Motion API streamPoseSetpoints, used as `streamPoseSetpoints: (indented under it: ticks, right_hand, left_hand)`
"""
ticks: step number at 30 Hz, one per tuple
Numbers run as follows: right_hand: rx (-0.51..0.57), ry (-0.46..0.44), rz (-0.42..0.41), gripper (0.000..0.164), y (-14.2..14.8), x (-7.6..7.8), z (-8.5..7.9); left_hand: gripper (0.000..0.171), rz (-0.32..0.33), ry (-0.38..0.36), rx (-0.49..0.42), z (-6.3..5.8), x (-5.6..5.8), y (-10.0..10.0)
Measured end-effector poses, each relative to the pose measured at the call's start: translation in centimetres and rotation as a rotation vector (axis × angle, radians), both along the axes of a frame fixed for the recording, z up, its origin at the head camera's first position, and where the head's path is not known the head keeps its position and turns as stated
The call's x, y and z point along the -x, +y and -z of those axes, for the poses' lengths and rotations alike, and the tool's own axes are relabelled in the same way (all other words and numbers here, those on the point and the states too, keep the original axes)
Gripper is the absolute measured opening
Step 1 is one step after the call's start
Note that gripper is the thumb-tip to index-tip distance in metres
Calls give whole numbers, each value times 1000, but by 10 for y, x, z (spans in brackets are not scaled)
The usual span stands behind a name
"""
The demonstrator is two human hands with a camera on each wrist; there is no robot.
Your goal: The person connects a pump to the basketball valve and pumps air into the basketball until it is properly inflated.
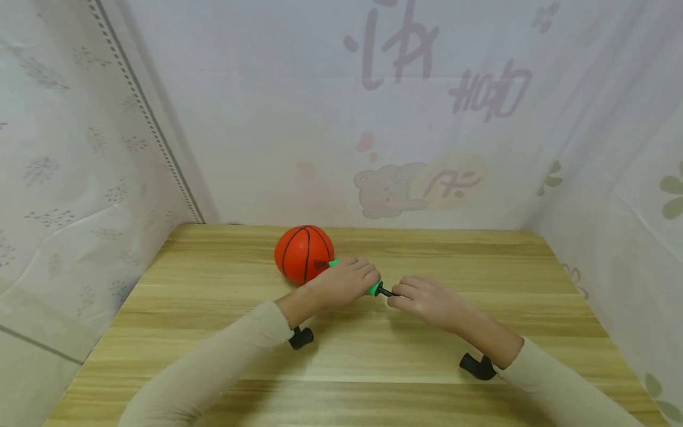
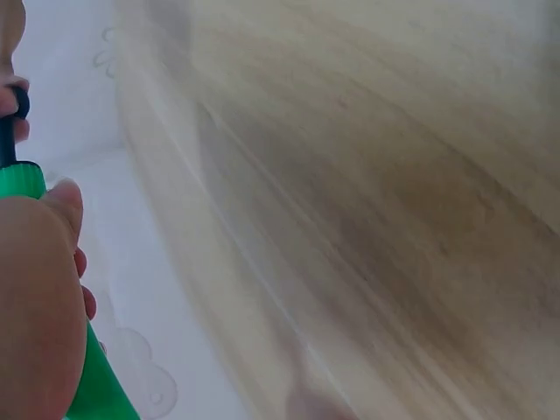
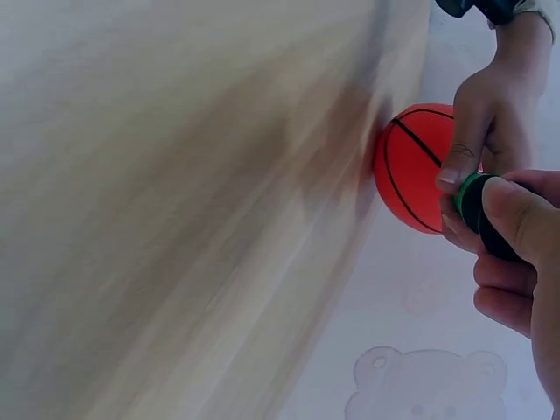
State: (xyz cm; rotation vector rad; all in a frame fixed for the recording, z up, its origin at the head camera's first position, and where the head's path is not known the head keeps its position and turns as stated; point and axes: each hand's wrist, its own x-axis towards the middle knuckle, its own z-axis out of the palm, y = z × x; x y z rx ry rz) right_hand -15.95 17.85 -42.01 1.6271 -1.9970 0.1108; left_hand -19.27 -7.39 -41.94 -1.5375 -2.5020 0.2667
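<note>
An orange-red toy basketball (image 1: 304, 255) with black lines sits on the table, left of centre toward the back. My left hand (image 1: 348, 281) grips the green barrel of a small hand pump (image 1: 375, 289), whose far end meets the ball's right side. Whether a needle sits inside the ball I cannot tell. From the barrel's near end comes a short black rod (image 1: 386, 293). My right hand (image 1: 429, 301) holds the black handle (image 3: 492, 223) at the end of that rod, thumb over it. In the left wrist view, the green barrel (image 2: 98, 389) shows below my left hand.
The wood-grain table (image 1: 373, 356) ends against a pale printed cloth (image 1: 277, 118) at the back, with similar cloth on both sides. Black wrist mounts (image 1: 301, 338) hang under both forearms, just above the table.
</note>
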Motion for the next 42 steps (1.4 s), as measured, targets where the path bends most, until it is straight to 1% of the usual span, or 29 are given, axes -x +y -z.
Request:
streamPoseSetpoints:
  ticks: [4,7,13,18,22,25,28,32,37,40,42]
  right_hand:
    - [-6,-35,6,46,11,-11,-1]
    - [1,-64,18,45,20,-21,-1]
    - [31,-63,14,40,39,-36,-2]
    - [46,-66,19,37,48,-42,-1]
    - [54,-44,8,36,45,-38,-1]
    - [37,-24,1,38,37,-32,-2]
    - [14,-15,7,40,28,-24,-2]
    - [1,-12,13,44,16,-14,-4]
    - [-13,5,15,46,1,-4,-5]
    - [-10,-5,21,46,-5,1,-2]
    - [-14,-11,27,44,-8,3,-2]
  left_hand:
    - [15,-4,9,19,2,0,-1]
    - [14,-7,-1,12,1,0,-3]
    - [14,9,6,11,-1,0,-7]
    - [14,-7,-24,15,-3,1,-8]
    - [16,-16,-8,34,-3,1,-6]
    - [16,-24,19,50,-3,1,-6]
    - [16,-35,32,53,-2,0,-5]
    - [17,-44,31,42,-2,0,-5]
    - [18,-35,38,18,-1,0,-3]
    - [18,-32,44,20,0,0,-1]
    - [18,-33,34,24,0,-1,-1]
